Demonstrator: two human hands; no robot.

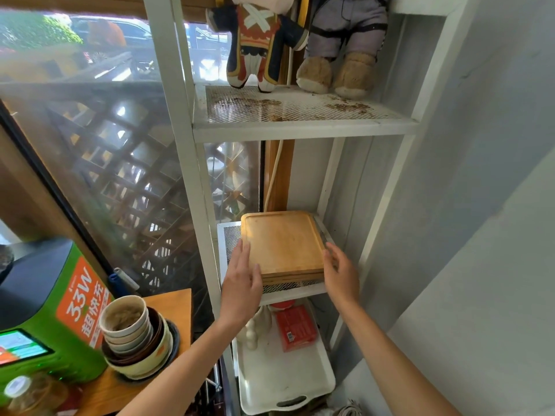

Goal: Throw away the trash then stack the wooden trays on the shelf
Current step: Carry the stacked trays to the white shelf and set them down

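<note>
Wooden trays are stacked on the shelf; left hand and right hand, fingers straight, flank them. Final squaring is judged outstanding.

Non-task items only. Two plush dolls at 12 o'clock: one in a navy and red costume, one in grey clothes with tan feet. White plastic tray at 6 o'clock holds a red box and a white figurine. Stack of used bowls at 8 o'clock on a wooden surface. Green machine with orange label at 9 o'clock. Window with lattice at 10 o'clock.
</note>
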